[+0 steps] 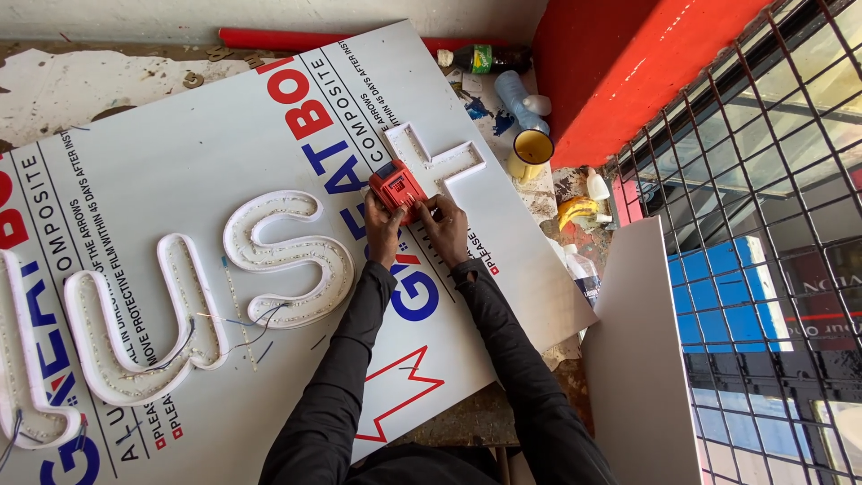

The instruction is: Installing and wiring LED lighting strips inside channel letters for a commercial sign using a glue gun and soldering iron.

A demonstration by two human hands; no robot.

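— How many of those white channel letters are on the big printed panel?

— Four that I can count. Taking the red box as the marker: far to its left, one letter is cut off by the edge. Next comes the U, then the S closer in. The T lies right beside the box, touching it on the right.

— And the hands?

— Two, both in dark sleeves. The left hand is curled around the box's lower left edge, holding it. The right hand sits just right of the box, fingers bent down on the stem of the T; whether it pinches anything, I cannot tell.

— Anything else nearby?

— Thin wires trail from the S, down to the left of the box. Up to its right, on the tabletop, stand one yellow cup, one pale blue bottle and one green bottle lying flat.
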